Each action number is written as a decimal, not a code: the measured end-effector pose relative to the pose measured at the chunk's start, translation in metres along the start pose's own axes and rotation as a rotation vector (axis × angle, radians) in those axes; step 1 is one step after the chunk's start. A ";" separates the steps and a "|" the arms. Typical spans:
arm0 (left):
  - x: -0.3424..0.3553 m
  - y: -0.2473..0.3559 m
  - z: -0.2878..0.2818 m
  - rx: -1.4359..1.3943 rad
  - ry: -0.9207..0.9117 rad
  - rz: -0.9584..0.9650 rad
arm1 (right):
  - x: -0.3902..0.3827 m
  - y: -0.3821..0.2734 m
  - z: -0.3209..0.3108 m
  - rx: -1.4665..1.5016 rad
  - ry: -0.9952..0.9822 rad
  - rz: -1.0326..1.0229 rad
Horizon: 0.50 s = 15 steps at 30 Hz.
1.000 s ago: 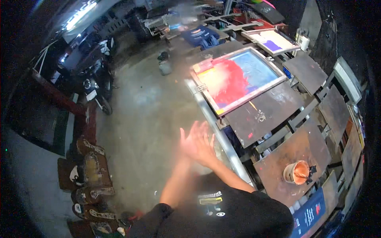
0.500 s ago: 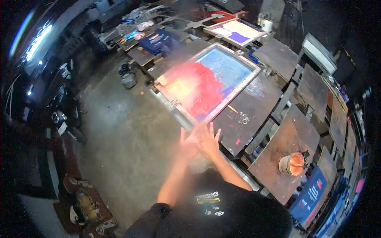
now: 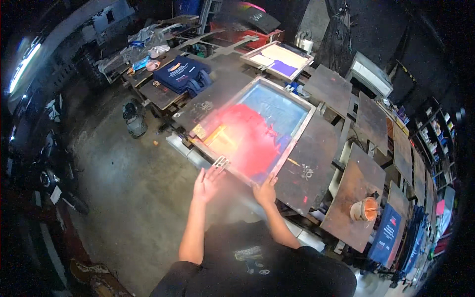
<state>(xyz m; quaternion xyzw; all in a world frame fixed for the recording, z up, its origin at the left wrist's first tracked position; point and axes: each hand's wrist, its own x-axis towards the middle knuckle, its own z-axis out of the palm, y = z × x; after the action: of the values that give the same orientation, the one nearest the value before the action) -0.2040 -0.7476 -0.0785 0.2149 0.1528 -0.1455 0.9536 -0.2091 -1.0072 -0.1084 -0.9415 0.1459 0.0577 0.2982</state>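
Note:
A wooden-edged screen printing frame (image 3: 298, 129) lies tilted across a dark board, its blue mesh partly covered with red ink (image 3: 247, 131) and a glowing yellow-orange patch at the left. At its near right corner, my right hand (image 3: 265, 191) has its thumb and fingers closed on the wooden edge. My left hand (image 3: 208, 184) is raised by the near left side with fingers spread and nothing in it. Its fingertips are close to a metal clamp (image 3: 221, 162) on the frame's edge; whether they touch it I cannot tell.
Dark flat boards (image 3: 326, 89) run in a row to the right. One carries a bucket of orange ink (image 3: 365, 210); a printed blue cloth (image 3: 386, 235) covers another. A second screen frame (image 3: 280, 60) and a folded navy garment (image 3: 180, 73) are farther back. A motorcycle (image 3: 54, 173) stands left.
My hands were together in front of the frame, blurred. They have since parted: the left moved left toward the clamp, the right reached the frame's near corner. The view has shifted too.

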 end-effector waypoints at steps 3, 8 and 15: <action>0.001 0.035 -0.025 -0.056 0.054 -0.004 | -0.004 -0.016 -0.008 -0.035 0.041 0.049; 0.022 0.064 -0.039 -0.079 0.144 0.001 | 0.003 -0.015 -0.002 0.039 0.239 0.163; 0.051 0.055 -0.024 0.059 -0.183 -0.113 | 0.002 -0.021 0.003 -0.067 0.397 0.090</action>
<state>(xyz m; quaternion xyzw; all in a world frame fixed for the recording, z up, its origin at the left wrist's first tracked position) -0.1443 -0.6998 -0.0969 0.2196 0.0726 -0.2225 0.9471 -0.2006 -0.9899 -0.0998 -0.9364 0.2416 -0.1110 0.2292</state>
